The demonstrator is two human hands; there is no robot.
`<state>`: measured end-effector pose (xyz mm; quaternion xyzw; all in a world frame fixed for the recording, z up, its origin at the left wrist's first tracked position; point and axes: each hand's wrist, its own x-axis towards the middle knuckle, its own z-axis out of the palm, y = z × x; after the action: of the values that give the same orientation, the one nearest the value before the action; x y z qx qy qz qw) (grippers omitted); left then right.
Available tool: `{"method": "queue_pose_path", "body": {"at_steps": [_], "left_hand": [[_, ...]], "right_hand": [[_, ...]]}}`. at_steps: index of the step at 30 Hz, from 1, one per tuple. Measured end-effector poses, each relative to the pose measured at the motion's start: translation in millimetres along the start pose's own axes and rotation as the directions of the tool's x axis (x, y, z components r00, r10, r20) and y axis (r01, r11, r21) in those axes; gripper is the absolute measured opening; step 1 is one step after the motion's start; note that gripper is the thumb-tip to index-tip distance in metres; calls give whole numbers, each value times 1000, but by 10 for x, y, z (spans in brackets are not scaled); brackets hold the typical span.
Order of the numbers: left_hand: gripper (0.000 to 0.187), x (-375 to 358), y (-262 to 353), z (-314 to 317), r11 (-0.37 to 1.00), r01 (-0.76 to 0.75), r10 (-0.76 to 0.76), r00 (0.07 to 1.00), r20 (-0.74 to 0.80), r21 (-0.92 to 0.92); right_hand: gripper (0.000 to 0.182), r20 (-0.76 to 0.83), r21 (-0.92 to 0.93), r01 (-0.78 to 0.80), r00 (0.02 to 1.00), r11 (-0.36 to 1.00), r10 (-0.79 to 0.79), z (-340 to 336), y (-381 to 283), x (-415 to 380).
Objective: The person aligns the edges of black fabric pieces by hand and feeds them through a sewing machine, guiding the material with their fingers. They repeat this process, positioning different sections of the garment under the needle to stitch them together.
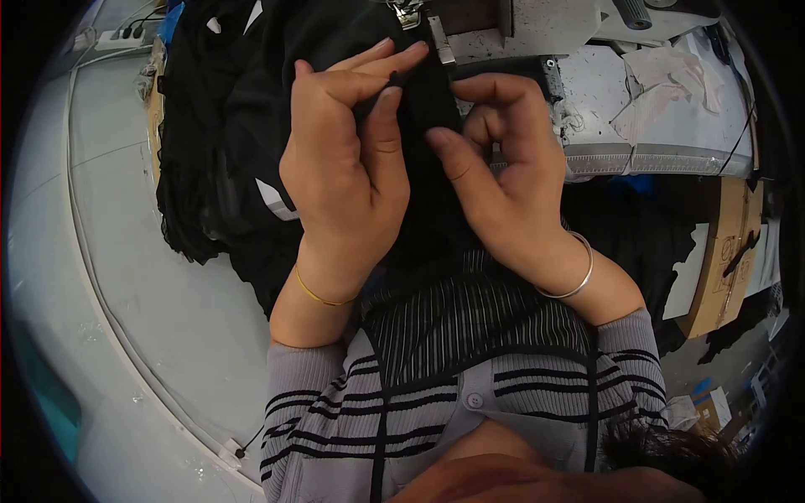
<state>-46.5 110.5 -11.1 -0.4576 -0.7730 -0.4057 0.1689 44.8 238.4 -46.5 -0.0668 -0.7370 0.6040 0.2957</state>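
Observation:
Black fabric (429, 184) runs from beneath the sewing machine's metal presser foot (407, 13) down toward my lap. My left hand (344, 159) is over its left part, thumb and index finger pinched on a small dark bit of the black fabric (394, 80); the other fingers stretch toward the presser foot. At the fabric's right edge is my right hand (520, 159), fingers curled, with thumb and index fingertip at the black cloth. How much cloth lies between those fingers is partly hidden. A white label or paper piece (277, 199) shows beside my left wrist.
More black cloth (193, 168) heaps at the left. On the right, the machine bed (595, 109) carries lint, a ruler strip (646, 161) along its front edge and crumpled pale cloth (671, 84). A cardboard box (723, 260) stands below. A power strip (126, 38) lies upper left.

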Motion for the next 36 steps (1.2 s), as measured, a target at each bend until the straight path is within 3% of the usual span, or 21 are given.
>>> {"method": "queue_pose_path", "body": {"at_steps": [2, 4, 7, 8, 9, 10, 12, 13, 14, 16, 17, 18, 20, 22, 25, 26, 27, 29, 33, 35, 36], "left_hand": [[5, 27, -82, -22, 1000, -9, 9, 1000, -4, -3], [4, 61, -139, -35, 1000, -27, 27, 1000, -7, -9], [3, 87, -160, -53, 999, -18, 18, 1000, -19, -46], [4, 107, -154, -60, 997, 47, -48, 999, -26, -66], [4, 126, -154, -66, 990, 111, -114, 993, -30, -88], [4, 137, -177, -90, 990, 112, -115, 993, -28, -90], [6, 154, -235, -137, 992, 105, -101, 993, 56, -71], [7, 162, -249, -147, 992, 106, -101, 991, 83, -65], [7, 192, -237, -151, 990, 62, -53, 996, 69, -127], [7, 210, -281, -142, 981, 12, -4, 999, 44, -193], [7, 198, -348, -158, 954, -36, 53, 997, 49, -299], [7, 177, -358, -159, 934, -60, 82, 995, 48, -351], [7, 153, -362, -157, 929, -43, 64, 997, 46, -366], [7, 138, -364, -169, 948, -1, 14, 999, 40, -320], [7, 145, -347, -169, 957, 6, 12, 998, 61, -290], [7, 159, -331, -161, 955, 1, 15, 998, 53, -296], [7, 168, -316, -153, 954, -1, 16, 999, 45, -301], [8, 169, -302, -135, 950, 1, 10, 999, 33, -313], [8, 158, -396, -179, 964, -18, 40, 996, 79, -267], [8, 174, -355, -185, 983, -34, 54, 993, 104, -182], [7, 177, -338, -182, 988, -40, 56, 993, 108, -150]], "right_hand": [[12, 177, 232, -389, 918, 892, 354, -78, -32, 1], [19, 494, 476, -570, 803, 670, 333, -111, 45, 98], [19, 508, 592, -531, 830, 607, 231, -139, 52, 108], [19, 509, 628, -518, 838, 581, 196, -169, 35, 79], [20, 665, 605, -611, 741, 511, 99, -303, -31, -49], [23, 787, 556, -700, 616, 449, -14, -429, -91, -173], [28, 830, 464, -447, 521, 765, -199, -591, -134, -376], [28, 834, 460, -453, 516, 764, -196, -778, -145, -403], [30, 844, 342, -348, 523, 873, -122, -1018, -176, -398], [32, 842, 198, -231, 537, 953, -45, -1241, -309, -476], [33, 802, -237, -85, 545, 968, 244, -1305, -415, -566], [33, 643, -629, 51, 596, 776, 482, -1340, -479, -626], [33, 633, -649, -13, 546, 761, 549, -1275, -380, -733], [30, 489, -496, 17, 832, 868, 263, -1124, -300, -617], [23, 172, -186, -141, 970, 972, 174, -844, -58, -135], [21, 61, -62, -184, 980, 981, 188, -676, 31, 2], [21, 60, -60, -182, 981, 981, 186, -559, 79, 125], [25, 306, 152, -323, 914, 934, 266, -385, 126, 283], [23, 368, 208, -447, 860, 870, 353, -232, 141, 316], [24, 339, 383, -459, 877, 801, 340, -190, 140, 309], [24, 336, 383, -460, 877, 801, 343, -185, 132, 300]]}}
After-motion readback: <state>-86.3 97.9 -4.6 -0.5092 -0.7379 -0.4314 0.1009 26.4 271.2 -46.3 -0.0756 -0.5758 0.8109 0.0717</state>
